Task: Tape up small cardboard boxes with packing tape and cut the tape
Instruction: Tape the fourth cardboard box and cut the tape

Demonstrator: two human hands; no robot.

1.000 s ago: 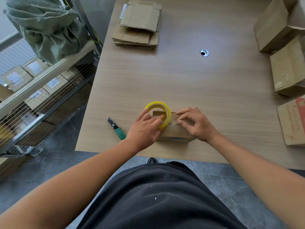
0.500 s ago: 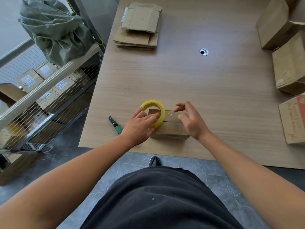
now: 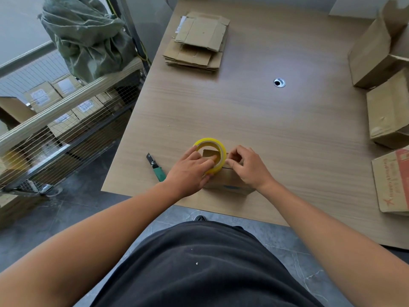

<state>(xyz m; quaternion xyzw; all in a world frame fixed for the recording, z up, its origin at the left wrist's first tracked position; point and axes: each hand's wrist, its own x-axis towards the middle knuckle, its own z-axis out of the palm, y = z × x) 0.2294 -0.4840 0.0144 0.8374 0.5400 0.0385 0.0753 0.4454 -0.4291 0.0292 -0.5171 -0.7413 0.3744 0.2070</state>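
Left hand (image 3: 188, 171) grips the yellow tape roll (image 3: 211, 155) on the small cardboard box (image 3: 228, 180) at the table's (image 3: 265, 120) near edge; right hand (image 3: 250, 167) pinches at the roll's right side; utility knife (image 3: 156, 167) lies left

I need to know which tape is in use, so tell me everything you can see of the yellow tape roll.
The tape roll is a ring of translucent yellow packing tape on a pale inner core. It stands tilted on top of the small cardboard box near the table's front edge. The left hand grips it, fingers reaching through its hole. The right hand pinches at its right rim, perhaps at the free end, which I cannot make out.
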